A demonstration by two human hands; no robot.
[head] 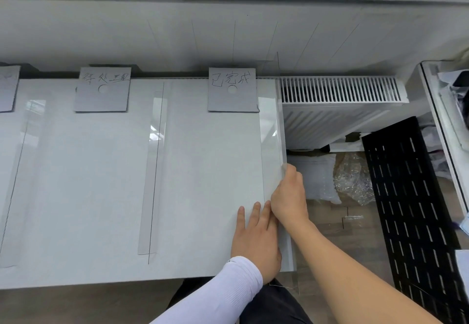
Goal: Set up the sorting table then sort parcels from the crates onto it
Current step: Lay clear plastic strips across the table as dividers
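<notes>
Head view showed the white table (101,184) filling the left and centre, its left part cut off by the frame. A clear plastic divider (272,130) stood along the table's right edge, its long axis running from the near edge toward the wall; being see-through, its top edge was hard to trace. Two grey cardboard labels (232,92) sat at the far edge. The left hand (256,237) lay flat, fingers straight, pressing the table beside the divider. The right hand (289,194) curled round the divider's edge, gripping it.
</notes>
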